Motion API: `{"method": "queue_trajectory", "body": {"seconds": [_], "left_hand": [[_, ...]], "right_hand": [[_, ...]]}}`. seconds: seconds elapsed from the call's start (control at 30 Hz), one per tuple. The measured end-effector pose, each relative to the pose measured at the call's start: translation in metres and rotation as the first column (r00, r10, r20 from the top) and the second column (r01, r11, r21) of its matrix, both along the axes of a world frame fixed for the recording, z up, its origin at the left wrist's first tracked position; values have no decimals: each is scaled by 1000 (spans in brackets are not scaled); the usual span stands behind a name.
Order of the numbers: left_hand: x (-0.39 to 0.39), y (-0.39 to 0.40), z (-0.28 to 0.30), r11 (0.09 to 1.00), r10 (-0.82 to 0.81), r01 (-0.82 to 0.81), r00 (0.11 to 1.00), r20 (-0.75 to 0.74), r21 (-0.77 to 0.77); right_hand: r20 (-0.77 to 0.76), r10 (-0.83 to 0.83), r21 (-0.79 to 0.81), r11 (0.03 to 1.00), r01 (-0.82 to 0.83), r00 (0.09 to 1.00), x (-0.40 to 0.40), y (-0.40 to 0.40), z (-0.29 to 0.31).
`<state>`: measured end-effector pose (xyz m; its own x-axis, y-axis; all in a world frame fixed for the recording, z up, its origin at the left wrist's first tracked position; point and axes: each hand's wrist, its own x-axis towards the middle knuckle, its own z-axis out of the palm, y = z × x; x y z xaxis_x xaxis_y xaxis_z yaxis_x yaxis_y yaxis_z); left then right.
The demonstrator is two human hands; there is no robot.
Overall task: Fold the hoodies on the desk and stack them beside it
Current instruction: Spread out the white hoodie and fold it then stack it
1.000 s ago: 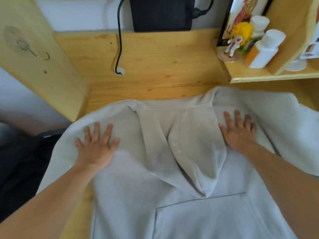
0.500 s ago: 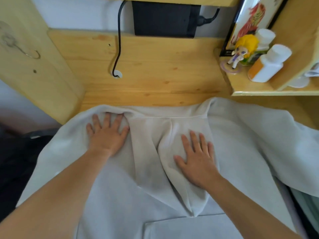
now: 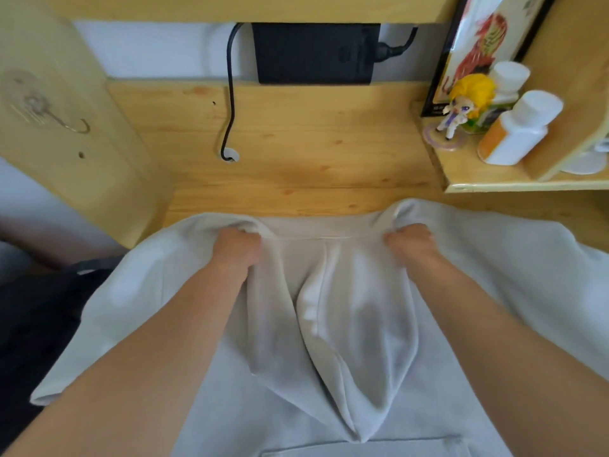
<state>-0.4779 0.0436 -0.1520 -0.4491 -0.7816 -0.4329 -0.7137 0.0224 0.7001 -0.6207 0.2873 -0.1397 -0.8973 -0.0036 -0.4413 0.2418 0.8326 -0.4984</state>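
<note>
No legible text anywhere.

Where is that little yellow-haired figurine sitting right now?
In the head view, the figurine stands upper right on the wooden shelf, in front of a framed picture and just left of a white bottle.

bare desk (image 3: 296, 166) behind hoodie (image 3: 494, 275), cable (image 3: 230, 103) left, shelf (image 3: 494, 184) right
</note>
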Motion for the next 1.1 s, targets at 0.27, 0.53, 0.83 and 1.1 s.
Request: {"method": "queue_trajectory", "body": {"seconds": [0.27,0.53,0.83,1.1], "left_hand": [[-18,-7,5,999,53,-50,974,-221,17],[51,76,-10,448,-487,592,790,373,-670],[97,61,-28,539,-496,611,787,368,-580],[119,101,-15,708,-350,517,849,396,-482]], "right_hand": [[-237,58,-32,997,-68,970,-26,-8,-24],[-537,557,315,829,-463,633,62,10,-34],[-428,545,345,836,-427,720,74,35,-27],[-224,309,232,938,-257,924,122,46,-22]]}}
